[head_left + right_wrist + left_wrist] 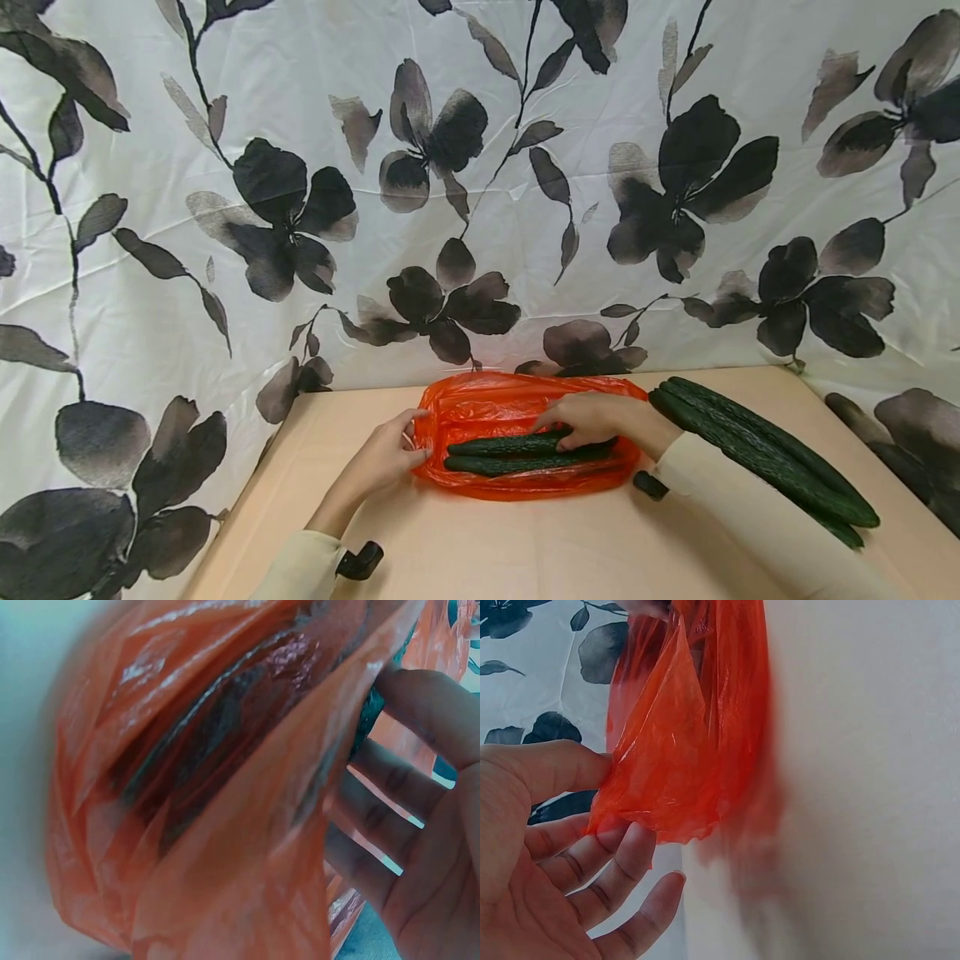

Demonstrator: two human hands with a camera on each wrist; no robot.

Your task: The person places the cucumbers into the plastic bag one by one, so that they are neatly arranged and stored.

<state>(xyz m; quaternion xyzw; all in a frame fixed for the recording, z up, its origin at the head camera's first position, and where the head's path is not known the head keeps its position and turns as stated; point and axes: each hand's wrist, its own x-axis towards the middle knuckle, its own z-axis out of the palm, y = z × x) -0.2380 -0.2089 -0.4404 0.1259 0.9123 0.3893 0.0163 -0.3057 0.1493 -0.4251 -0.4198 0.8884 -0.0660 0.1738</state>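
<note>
A red plastic bag (517,487) lies on the table with two dark green cucumbers (510,465) side by side in its opening. At the bag's left end, my left hand (386,454) pinches the thin plastic between thumb and fingers; the left wrist view shows the gathered red plastic (667,765) at the fingertips. My right hand (588,417) reaches over the bag and grips the rear cucumber near its right part. In the right wrist view, bag film (225,862) covers much of that cucumber (367,724), and some fingertips are hidden.
More long cucumbers (765,450) lie together at the table's right side, behind my right forearm. A pale tabletop (480,550) extends in front of the bag. Floral-patterned white cloth (525,208) hangs right behind the table's back edge.
</note>
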